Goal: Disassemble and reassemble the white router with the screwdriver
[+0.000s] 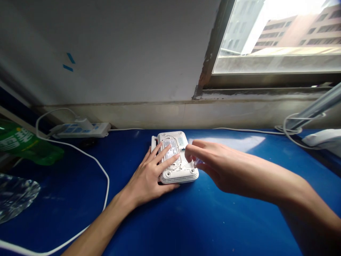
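Note:
A white router (183,174) lies on the blue tabletop with its vented, labelled underside facing up. A white antenna-like piece (153,143) runs along its left side. My left hand (151,174) rests on the router, fingers spread over the label and thumb along the near edge. At the router's right edge, my right hand (213,160) is closed with fingertips bent together. Something small and whitish (197,162) shows between those fingers, too hidden to name.
A white power strip (101,130) with a plugged-in charger sits at the back left, its white cable (102,167) curving toward the front. A green bottle (32,144) and a clear plastic bottle (17,195) lie at left. A metal pole (314,106) wound with cable stands at right.

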Available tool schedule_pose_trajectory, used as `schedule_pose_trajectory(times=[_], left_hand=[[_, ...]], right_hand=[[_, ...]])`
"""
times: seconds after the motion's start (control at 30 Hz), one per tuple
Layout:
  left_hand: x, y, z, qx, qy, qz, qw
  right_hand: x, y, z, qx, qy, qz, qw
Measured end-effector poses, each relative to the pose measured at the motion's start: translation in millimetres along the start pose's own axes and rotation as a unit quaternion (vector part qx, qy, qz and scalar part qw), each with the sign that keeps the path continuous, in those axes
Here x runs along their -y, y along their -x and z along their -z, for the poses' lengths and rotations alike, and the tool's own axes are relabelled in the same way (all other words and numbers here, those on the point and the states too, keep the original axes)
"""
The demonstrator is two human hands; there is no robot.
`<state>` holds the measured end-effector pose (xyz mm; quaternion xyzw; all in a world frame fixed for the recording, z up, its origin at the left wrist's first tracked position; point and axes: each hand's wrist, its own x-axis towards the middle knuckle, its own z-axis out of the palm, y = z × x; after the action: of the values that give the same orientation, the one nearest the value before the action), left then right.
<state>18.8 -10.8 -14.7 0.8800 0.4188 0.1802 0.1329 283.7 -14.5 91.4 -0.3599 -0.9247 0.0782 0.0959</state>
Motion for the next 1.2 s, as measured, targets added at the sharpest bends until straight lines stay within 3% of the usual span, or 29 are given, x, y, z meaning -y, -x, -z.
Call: schedule_pose_trajectory(times=[0.23, 0.33, 0.47, 0.7, 0.93, 1.2], left_hand=[[-1, 0, 0.1, -0.002, -0.004, -0.001, 1.000], [-1, 0, 0.1, -0.003, -0.002, 0.000, 1.000], [-1, 0, 0.6, 0.000, -0.002, 0.001, 1.000], [-1, 0, 0.9, 0.005, -0.004, 0.006, 1.000], [-2, -1, 1.6, 0.014, -0.011, 0.006, 1.000], [-2, 0, 1.2, 0.016, -0.018, 0.008, 1.000]], right_hand=[[2, -9, 0, 0.017, 0.057, -0.078, 0.995], [2, -4, 3, -0.002, 0.039, -0.057, 0.998], [1, -2, 6, 0.033, 0.000, -0.013, 0.999], [5, -10, -1, 0.026, 0.065, -0.081, 0.994], [10, 1, 6, 0.032, 0.006, -0.003, 0.999], [2, -9, -5, 0.014, 0.047, -0.048, 0.998]])
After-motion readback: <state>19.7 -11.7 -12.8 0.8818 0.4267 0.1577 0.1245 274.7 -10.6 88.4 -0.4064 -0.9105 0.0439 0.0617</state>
